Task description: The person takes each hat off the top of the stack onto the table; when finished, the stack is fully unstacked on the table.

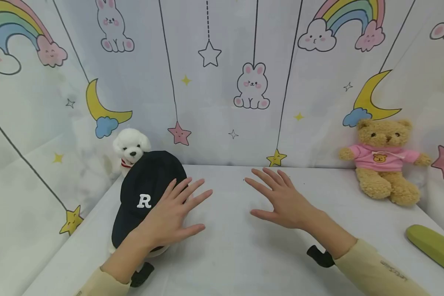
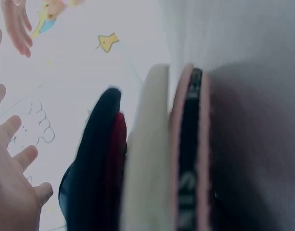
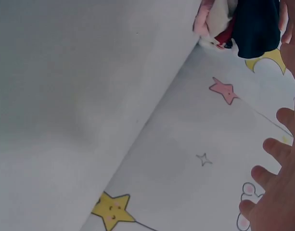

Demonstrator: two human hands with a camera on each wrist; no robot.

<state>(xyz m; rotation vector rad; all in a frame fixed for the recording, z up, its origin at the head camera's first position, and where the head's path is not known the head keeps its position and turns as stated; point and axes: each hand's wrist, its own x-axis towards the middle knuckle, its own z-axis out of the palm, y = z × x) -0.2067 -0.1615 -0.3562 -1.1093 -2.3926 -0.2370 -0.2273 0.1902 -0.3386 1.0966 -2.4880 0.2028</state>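
1. Black cap (image 1: 148,185): on the counter's (image 1: 225,255) nine o'clock side, at ten o'clock from my left hand (image 1: 171,214); long axis runs seven to one.
2. My right hand (image 1: 285,203) is farther; both spread wide, empty.

The left hand (image 1: 168,214), fingers spread, partly hides a black cap (image 1: 149,176); the right hand (image 1: 286,203) hovers over the tabletop (image 1: 225,250). 1 teddy bear (image 1: 382,158) sits far right.

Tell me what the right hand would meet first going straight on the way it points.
Probably the backdrop: the right hand points across the table toward it, and nothing shows in between. The depth is hard to judge from the head view.
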